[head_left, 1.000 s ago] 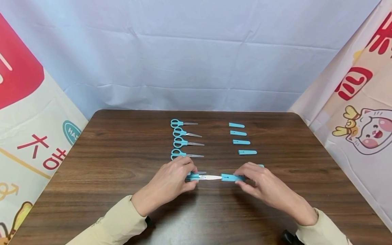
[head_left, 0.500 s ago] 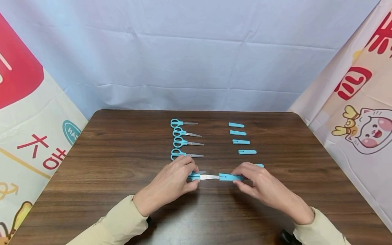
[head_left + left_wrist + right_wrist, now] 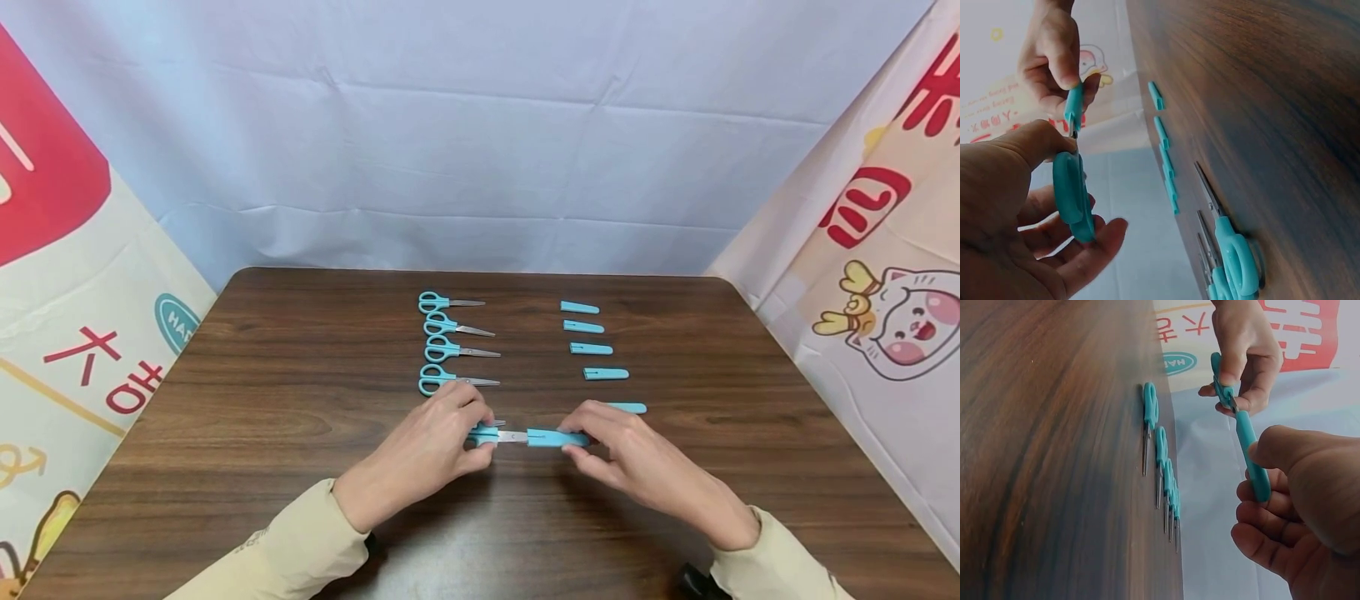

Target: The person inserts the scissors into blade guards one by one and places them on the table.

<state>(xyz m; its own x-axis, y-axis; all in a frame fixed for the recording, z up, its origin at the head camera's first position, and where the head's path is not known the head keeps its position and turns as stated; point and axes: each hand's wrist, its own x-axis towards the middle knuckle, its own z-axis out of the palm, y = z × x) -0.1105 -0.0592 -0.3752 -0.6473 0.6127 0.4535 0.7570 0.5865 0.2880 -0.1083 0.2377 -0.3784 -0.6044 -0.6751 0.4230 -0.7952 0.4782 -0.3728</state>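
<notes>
Above the near part of the table, my left hand pinches the teal handles of a pair of scissors between thumb and fingers. The blades point right, and their front part sits inside a teal blade cover. My right hand pinches that cover by its far end, thumb on one side and fingers on the other. A short bare stretch of blade shows between handle and cover. In the right wrist view the cover lies along the fingers, in line with the scissors.
Several more scissors lie in a column on the wooden table, blades to the right; the nearest is partly behind my left hand. Several loose covers form a column at right, the nearest partly behind my right hand. A pale cloth hangs behind.
The hands have drawn closer together, the right moving left and the left slightly right. The cover has slid further over the blades, leaving less bare metal.
</notes>
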